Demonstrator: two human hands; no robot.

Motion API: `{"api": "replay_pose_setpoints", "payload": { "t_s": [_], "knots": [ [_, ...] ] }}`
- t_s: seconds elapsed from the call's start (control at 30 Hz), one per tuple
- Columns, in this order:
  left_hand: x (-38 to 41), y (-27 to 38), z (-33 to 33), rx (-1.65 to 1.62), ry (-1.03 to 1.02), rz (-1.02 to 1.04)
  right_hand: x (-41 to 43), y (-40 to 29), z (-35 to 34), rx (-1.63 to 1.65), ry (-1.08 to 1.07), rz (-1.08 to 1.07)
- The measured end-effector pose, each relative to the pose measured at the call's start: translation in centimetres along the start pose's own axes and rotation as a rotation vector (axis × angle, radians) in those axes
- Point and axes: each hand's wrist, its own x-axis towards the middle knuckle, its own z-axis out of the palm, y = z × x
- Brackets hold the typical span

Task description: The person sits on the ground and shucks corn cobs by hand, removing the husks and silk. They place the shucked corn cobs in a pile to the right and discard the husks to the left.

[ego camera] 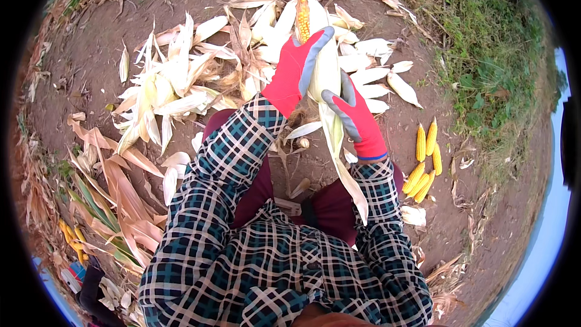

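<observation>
Between my hands is an ear of corn [303, 16] in a pale dry husk [325, 70]. The husk is parted near the far tip, where yellow kernels and brown silk show. My left hand [297, 66], in a red and grey work glove, grips the upper part of the husk just below the bared kernels. My right hand [356, 111], gloved alike, holds the lower part near the stalk end. A long loose husk leaf [338, 156] hangs from there towards my right forearm. The side of the ear turned away from me is hidden.
Loose husks [159, 86] lie heaped ahead and to the left. Ears in husks [363, 75] lie ahead right. Several husked yellow ears [422, 163] rest on the soil at right, others [75, 238] at far left. Another person's dark sleeve [93, 288] shows lower left. Grass [481, 54] borders the right.
</observation>
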Motion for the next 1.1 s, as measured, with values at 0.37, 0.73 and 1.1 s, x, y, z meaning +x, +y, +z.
{"api": "replay_pose_setpoints", "payload": {
  "t_s": [0.37, 0.73, 1.1],
  "knots": [
    [1.1, -0.2, 0.1, -0.177, -0.259, -0.077, -1.7, 1.2, -1.4, 0.887, -0.486, 0.118],
    [0.6, -2.5, -0.1, 0.029, -0.002, -0.041, -2.3, -2.0, 0.0, 0.549, -0.330, 0.266],
    [-0.2, -2.2, -0.4, 0.662, -0.034, 0.559, -1.5, -0.1, 0.1, 0.788, 0.028, 0.113]
  ]
}}
